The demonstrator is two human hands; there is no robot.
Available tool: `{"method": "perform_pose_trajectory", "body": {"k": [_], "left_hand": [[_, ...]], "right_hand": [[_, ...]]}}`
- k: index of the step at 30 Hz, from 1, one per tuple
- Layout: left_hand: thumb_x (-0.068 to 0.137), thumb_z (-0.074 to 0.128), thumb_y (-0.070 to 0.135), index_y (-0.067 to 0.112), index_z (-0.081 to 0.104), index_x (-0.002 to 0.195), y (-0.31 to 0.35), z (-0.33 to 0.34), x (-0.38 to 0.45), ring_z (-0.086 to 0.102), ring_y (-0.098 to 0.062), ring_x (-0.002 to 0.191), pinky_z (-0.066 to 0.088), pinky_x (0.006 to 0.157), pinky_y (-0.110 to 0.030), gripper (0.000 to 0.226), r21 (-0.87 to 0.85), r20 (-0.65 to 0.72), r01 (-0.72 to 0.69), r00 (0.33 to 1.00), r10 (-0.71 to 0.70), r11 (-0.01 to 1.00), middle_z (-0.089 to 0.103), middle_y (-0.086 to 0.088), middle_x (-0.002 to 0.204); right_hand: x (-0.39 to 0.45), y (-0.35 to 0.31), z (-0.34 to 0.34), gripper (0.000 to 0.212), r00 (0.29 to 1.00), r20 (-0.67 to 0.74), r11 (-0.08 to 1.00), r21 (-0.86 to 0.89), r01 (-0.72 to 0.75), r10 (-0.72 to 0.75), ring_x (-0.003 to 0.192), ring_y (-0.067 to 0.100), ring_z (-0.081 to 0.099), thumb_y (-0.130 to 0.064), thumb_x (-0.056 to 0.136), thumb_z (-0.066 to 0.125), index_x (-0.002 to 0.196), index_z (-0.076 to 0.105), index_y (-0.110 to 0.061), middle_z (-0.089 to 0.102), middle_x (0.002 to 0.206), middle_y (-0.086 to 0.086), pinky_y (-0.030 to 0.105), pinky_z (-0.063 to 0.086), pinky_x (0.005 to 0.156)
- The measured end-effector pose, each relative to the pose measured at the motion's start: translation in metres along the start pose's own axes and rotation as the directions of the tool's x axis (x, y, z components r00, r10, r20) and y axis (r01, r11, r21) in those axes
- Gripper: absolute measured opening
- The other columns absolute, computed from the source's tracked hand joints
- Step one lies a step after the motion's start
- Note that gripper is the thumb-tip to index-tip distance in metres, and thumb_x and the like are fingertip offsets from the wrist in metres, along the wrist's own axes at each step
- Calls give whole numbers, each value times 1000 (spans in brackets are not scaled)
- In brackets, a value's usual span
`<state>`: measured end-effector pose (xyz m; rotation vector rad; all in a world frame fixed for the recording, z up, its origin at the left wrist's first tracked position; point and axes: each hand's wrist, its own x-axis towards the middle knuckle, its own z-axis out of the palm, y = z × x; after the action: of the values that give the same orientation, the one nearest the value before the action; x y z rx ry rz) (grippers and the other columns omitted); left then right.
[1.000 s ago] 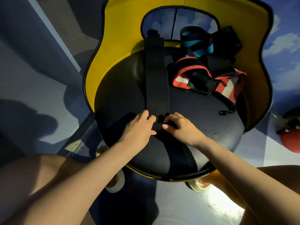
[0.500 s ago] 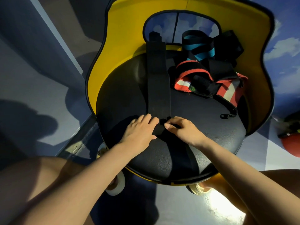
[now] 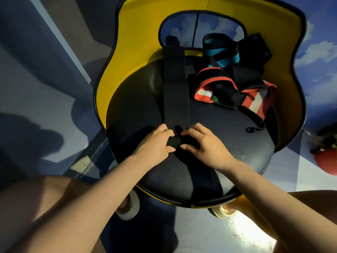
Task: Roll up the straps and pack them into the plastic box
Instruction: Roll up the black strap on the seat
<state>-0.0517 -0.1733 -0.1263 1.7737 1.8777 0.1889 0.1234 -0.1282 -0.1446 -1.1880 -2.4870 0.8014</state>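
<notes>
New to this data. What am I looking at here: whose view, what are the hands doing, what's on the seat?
There is no robot here: a person wears a camera on the head, looking down at their own bare arms. The surface is a round black seat with a yellow backrest.

A long black strap lies flat, running away from the person. The left hand and right hand both pinch its near end, where it is wound into a small roll.

Further back, unrolled, lie a red and white strap and a black and teal strap. No plastic box is in view.
</notes>
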Motion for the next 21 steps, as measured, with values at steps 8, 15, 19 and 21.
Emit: {"method": "perform_pose_trajectory", "body": {"k": [8, 15, 19, 21], "left_hand": [[86, 65, 29, 20, 52, 132, -6, -8, 10, 49, -16, 115, 38, 90, -24, 49, -86, 46, 39, 998, -35, 996, 46, 5, 123], [85, 66, 32, 25, 43, 128, -4, -4, 2, 45, -17, 116, 38, 85, -27, 49, 11, 21, -20, 1000, 20, 1000, 38, 4, 127], [86, 64, 34, 23, 42, 124, -4, -3, -1, 43, -17, 116, 45, 85, -31, 44, 103, -17, -57, 998, 60, 993, 36, 5, 127], [86, 63, 35, 24, 43, 121, -5, -3, -2, 43, -18, 115, 46, 86, -32, 42, 130, -22, -68, 997, 71, 989, 36, 4, 126]], "right_hand": [[-6, 11, 2, 51, 990, 5, 977, -160, 139, -140, 105, 24, 50, -14, 83, 67, 132, 51, -18, 52, 120, 3, 40, 52, 81], [1, 9, 0, 50, 997, 43, 997, -34, 63, -62, 111, 26, 53, -13, 83, 68, 131, 54, -14, 54, 119, 5, 32, 45, 95], [3, 7, -4, 49, 994, 109, 1000, -9, 27, -26, 115, 23, 49, -15, 84, 67, 132, 53, -13, 53, 119, 6, 30, 40, 101], [4, 6, -7, 48, 987, 160, 1000, 3, 11, -12, 114, 20, 48, -15, 85, 66, 132, 53, -14, 52, 118, 4, 22, 36, 100]]}}
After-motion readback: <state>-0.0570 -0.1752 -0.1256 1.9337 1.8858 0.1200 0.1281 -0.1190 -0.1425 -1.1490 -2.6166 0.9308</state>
